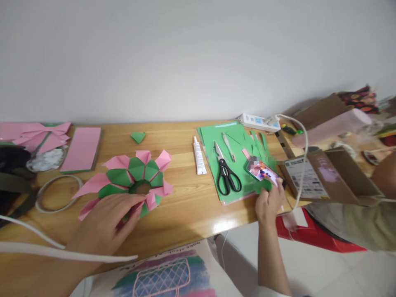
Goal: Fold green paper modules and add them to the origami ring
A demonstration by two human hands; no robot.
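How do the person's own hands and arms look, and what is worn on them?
The left hand and right hand wear no gloves. The bare right forearm meets a pale sleeve edge; the bare left forearm shows no sleeve.

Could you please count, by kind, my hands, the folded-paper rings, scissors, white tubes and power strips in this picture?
Bare hands, left hand and right hand: 2
Pink-and-green folded-paper ring: 1
Black-handled metal scissors: 1
White capped tube: 1
White rectangular power strip: 1
Total: 6

A craft workspace, home or workshop unclear: the table (177, 183) bears scissors (226, 170), tube (199, 157), paper (81, 149), folded flower (136, 169).
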